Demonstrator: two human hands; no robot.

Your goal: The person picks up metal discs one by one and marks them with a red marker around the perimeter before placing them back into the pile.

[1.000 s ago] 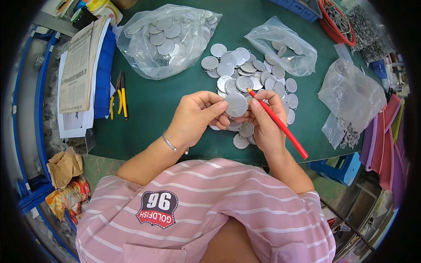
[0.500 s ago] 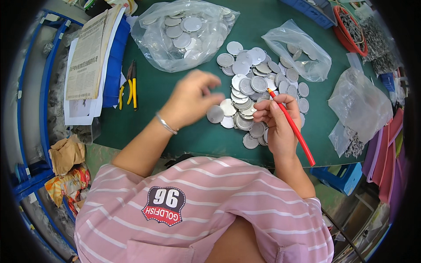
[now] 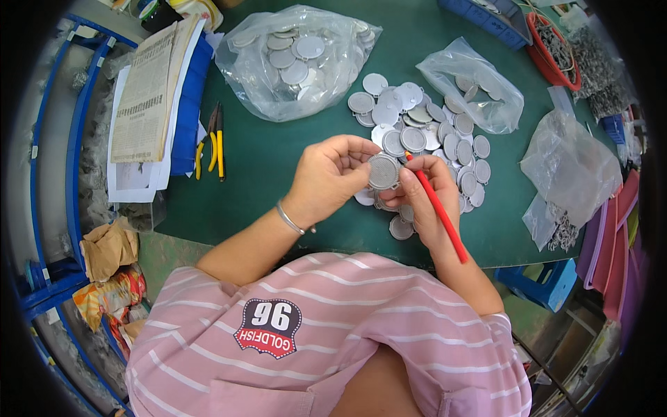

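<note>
Between my two hands is a round grey metal disc [image 3: 383,172] with small tabs on its rim and a fine textured face. My left hand [image 3: 335,172] pinches it at its left edge, thumb and fingers closed. My right hand [image 3: 425,198] has its fingertips at the disc's right edge and also grips a red pencil [image 3: 447,221], whose tip points up and away from me. Under and beyond my hands spreads a loose heap of similar discs [image 3: 464,151], some face up, some overlapping.
On the green table [image 3: 257,167] a clear bag of discs [image 3: 299,66] lies at the far left, a smaller bag [image 3: 476,90] at the far right. Yellow-handled pliers [image 3: 217,142] lie beside a blue bin [image 3: 191,104] with papers. A red basket [image 3: 556,52] holds metal parts; a blue stool [image 3: 538,283] stands below.
My left hand has moved right and closed on a disc, now held up between both hands. My right hand has come slightly left and down, still with the red pencil.
</note>
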